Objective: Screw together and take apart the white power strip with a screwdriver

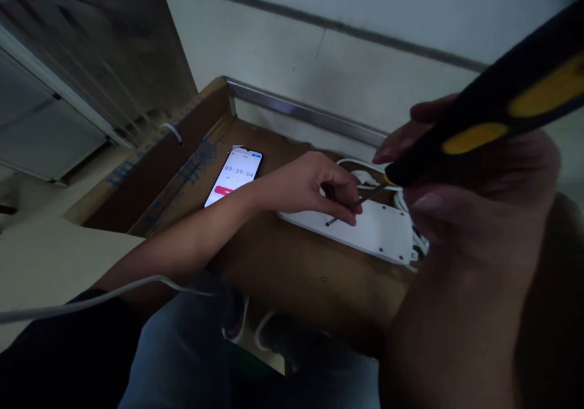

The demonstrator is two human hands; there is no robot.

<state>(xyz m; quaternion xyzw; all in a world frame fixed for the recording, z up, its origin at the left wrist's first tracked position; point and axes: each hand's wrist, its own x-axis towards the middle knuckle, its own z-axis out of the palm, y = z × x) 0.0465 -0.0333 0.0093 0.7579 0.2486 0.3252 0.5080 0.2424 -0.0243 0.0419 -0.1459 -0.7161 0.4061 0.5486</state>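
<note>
My right hand [488, 190] is wrapped round the black-and-yellow handle of a screwdriver [493, 111], which slants down to the left. My left hand [314, 184] is closed, with thumb and fingertips pinching the thin shaft near its lower end. The tip is over a long white power strip [378, 229] and appears to meet it close to its near edge. Several dark screws or screw holes dot the strip's upward face. Part of the strip is hidden behind my left hand. White cable [399, 201] lies coiled beyond and beside its right end.
A cardboard box surface [283, 269] with a raised flap on the left lies under the strip. On it, left of my wrist, rests a phone [235, 174] showing a running timer. A metal rail [310, 114] and a tiled wall are behind. A pale cord [137, 284] crosses my left forearm.
</note>
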